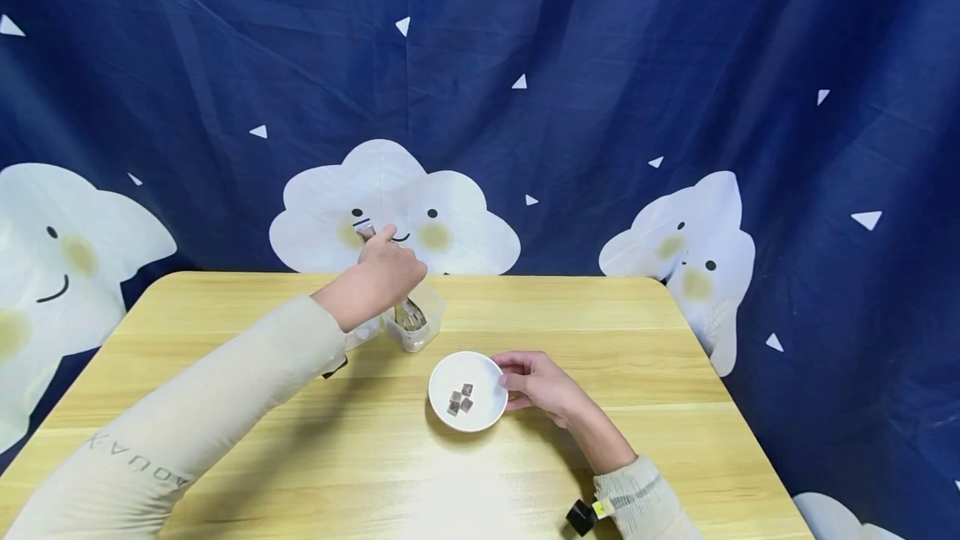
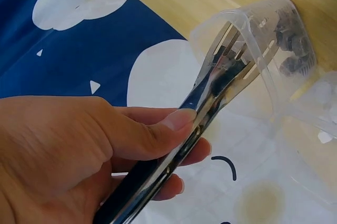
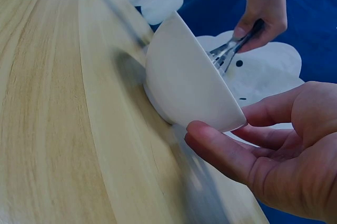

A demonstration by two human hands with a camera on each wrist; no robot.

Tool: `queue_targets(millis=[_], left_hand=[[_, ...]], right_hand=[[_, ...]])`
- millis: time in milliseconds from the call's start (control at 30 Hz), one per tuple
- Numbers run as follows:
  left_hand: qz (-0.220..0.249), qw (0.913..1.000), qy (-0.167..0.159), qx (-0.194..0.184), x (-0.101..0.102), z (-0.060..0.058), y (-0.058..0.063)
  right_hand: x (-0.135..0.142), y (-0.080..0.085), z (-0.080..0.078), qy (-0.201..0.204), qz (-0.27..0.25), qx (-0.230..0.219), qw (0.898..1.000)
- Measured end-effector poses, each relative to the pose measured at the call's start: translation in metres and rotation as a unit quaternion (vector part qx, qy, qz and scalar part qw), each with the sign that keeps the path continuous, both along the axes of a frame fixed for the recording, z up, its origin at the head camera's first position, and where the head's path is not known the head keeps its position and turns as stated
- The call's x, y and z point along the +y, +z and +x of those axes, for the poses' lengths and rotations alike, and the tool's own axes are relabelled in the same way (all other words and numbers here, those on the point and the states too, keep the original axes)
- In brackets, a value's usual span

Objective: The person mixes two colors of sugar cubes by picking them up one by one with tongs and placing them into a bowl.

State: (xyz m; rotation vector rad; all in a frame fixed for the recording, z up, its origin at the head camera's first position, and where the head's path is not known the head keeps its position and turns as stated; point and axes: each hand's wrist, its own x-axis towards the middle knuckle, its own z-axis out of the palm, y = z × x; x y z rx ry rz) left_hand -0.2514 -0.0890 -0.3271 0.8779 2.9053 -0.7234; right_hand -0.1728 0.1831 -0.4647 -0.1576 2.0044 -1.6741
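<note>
My left hand [image 1: 384, 273] grips a pair of metal tongs [image 2: 197, 111] with slotted ends. Those ends reach into the mouth of a clear plastic container [image 2: 276, 90], where several dark cubes [image 2: 292, 42] lie at the bottom. In the left wrist view, no cube can be made out for certain between the tong tips. My right hand [image 1: 540, 386] holds the near right rim of a white bowl [image 1: 447, 375], thumb on one side and fingers on the other. Several small brown-grey cubes [image 1: 467, 405] lie inside the bowl. Whether its base touches the table is unclear.
Another clear compartment or container [image 1: 365, 332] adjoins the first, partly behind my left forearm, with whitish bits [image 2: 326, 136] in it. Both stand on the wooden table [image 1: 600, 332], toward its far edge. A dark blue curtain [image 1: 585, 148] with cloud prints hangs behind.
</note>
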Motion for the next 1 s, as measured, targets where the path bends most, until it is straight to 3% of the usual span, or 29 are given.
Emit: queue_targets(millis=[567,1000], left_hand=[[0.015,0.9994,-0.015,0.028,-0.0034,0.0000,-0.0003],[0.021,0.9992,-0.017,0.030,-0.0037,0.0044,-0.0047]], right_hand=[[0.0001,-0.0003,-0.0007,0.000,-0.004,0.000,1.000],[0.0006,-0.0006,-0.0006,0.001,-0.008,-0.004,1.000]])
